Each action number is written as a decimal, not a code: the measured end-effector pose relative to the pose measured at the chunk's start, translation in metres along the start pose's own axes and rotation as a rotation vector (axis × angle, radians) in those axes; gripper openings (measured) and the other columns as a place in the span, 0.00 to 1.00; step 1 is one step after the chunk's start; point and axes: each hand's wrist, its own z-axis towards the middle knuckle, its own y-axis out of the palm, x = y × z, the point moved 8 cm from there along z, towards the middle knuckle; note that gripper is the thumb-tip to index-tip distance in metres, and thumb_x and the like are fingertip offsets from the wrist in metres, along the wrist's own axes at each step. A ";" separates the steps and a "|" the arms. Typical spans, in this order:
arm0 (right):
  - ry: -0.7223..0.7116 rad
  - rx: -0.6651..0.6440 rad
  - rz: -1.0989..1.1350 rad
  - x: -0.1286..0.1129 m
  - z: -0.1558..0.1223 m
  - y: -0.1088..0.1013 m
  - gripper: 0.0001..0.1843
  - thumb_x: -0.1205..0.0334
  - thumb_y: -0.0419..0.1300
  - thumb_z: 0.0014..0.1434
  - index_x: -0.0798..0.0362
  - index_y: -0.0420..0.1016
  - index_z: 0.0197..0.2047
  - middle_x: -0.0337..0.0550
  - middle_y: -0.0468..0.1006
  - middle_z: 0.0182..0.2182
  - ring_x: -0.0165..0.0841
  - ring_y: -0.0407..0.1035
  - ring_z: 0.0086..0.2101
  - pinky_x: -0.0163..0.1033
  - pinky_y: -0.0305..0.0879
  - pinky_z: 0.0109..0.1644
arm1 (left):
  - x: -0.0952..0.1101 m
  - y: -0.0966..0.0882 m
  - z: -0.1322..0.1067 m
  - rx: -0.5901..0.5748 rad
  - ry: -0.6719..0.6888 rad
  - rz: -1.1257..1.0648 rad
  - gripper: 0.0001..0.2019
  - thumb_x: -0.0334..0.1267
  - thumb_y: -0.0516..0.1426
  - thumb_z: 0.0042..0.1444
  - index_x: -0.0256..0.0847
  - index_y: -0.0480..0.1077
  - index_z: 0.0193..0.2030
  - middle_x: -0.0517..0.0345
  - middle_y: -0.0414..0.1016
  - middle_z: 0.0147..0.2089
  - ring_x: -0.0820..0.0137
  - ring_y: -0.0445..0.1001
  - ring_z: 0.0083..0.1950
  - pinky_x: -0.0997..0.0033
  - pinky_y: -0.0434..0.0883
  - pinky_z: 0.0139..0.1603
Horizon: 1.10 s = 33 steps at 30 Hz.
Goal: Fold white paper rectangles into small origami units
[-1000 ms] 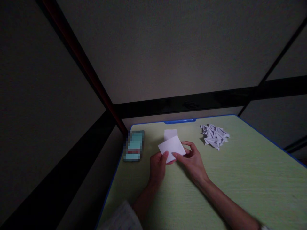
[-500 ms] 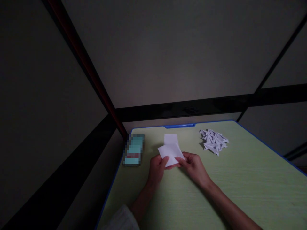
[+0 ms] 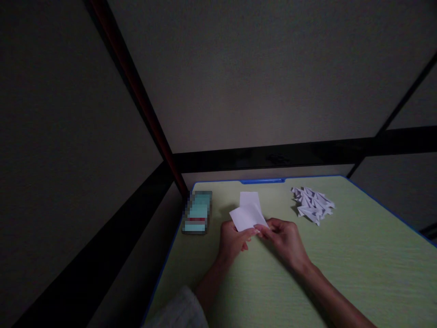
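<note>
A white sheet of paper (image 3: 248,217) is held tilted above the table, between my two hands. My left hand (image 3: 235,239) is closed on its lower left edge, the thumb stretched along the near edge. My right hand (image 3: 282,234) pinches the lower right corner, with its thumb on top. Both thumbs nearly meet at the near edge. Behind the held sheet, partly covered by it, another white paper (image 3: 249,198) lies on the table. Most of my fingers are hidden under the paper.
Several folded white paper pieces (image 3: 312,204) lie in a pile at the right. A phone-like device (image 3: 198,212), blurred by pixels, lies at the left. The pale table (image 3: 341,264) has a blue edge and a blue handle (image 3: 262,181) at the back, close to the wall (image 3: 256,91).
My left thumb has slid right along the paper's near edge toward my right thumb. The whole view has shifted slightly, so everything appears farther right.
</note>
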 end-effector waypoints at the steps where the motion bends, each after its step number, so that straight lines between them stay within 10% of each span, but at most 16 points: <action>1: 0.045 0.013 0.052 0.003 0.001 -0.002 0.17 0.53 0.59 0.44 0.58 0.68 0.15 0.36 0.67 0.12 0.25 0.56 0.15 0.30 0.49 0.18 | 0.002 0.000 0.000 -0.020 0.009 -0.023 0.09 0.36 0.61 0.31 0.33 0.67 0.13 0.63 0.63 0.10 0.81 0.57 0.08 0.80 0.54 0.09; 10: 0.237 0.009 0.422 0.012 0.008 -0.021 0.13 0.54 0.64 0.36 0.56 0.73 0.20 0.40 0.75 0.18 0.30 0.67 0.20 0.34 0.64 0.25 | -0.002 -0.025 0.009 -0.020 0.006 -0.201 0.12 0.41 0.62 0.31 0.33 0.68 0.20 0.58 0.72 0.18 0.74 0.69 0.18 0.76 0.67 0.23; 16: 0.169 -0.072 0.359 0.005 0.002 -0.005 0.14 0.53 0.60 0.43 0.57 0.72 0.23 0.40 0.73 0.19 0.31 0.67 0.23 0.34 0.63 0.28 | -0.006 0.001 0.002 -0.145 0.001 -0.202 0.26 0.57 0.50 0.42 0.30 0.69 0.27 0.50 0.73 0.23 0.70 0.71 0.20 0.76 0.64 0.18; 23: 0.096 -0.132 0.214 0.004 0.002 -0.002 0.15 0.52 0.56 0.46 0.57 0.69 0.22 0.39 0.71 0.16 0.29 0.62 0.19 0.32 0.56 0.23 | 0.007 -0.005 0.001 -0.057 0.166 -0.002 0.16 0.46 0.55 0.42 0.35 0.64 0.14 0.59 0.66 0.13 0.76 0.64 0.16 0.79 0.61 0.17; 29: 0.078 -0.021 0.133 0.000 0.003 -0.015 0.16 0.52 0.55 0.47 0.57 0.67 0.21 0.38 0.67 0.14 0.28 0.60 0.18 0.32 0.54 0.22 | 0.054 -0.079 0.040 0.252 0.429 0.356 0.14 0.42 0.47 0.52 0.36 0.66 0.38 0.52 0.73 0.36 0.68 0.70 0.38 0.72 0.67 0.35; 33: 0.050 -0.062 0.070 0.001 0.003 -0.012 0.15 0.53 0.53 0.49 0.57 0.67 0.22 0.38 0.67 0.16 0.29 0.61 0.20 0.31 0.55 0.23 | 0.049 -0.116 0.084 0.326 0.353 0.884 0.17 0.34 0.42 0.55 0.35 0.53 0.52 0.46 0.62 0.54 0.65 0.58 0.56 0.54 0.50 0.56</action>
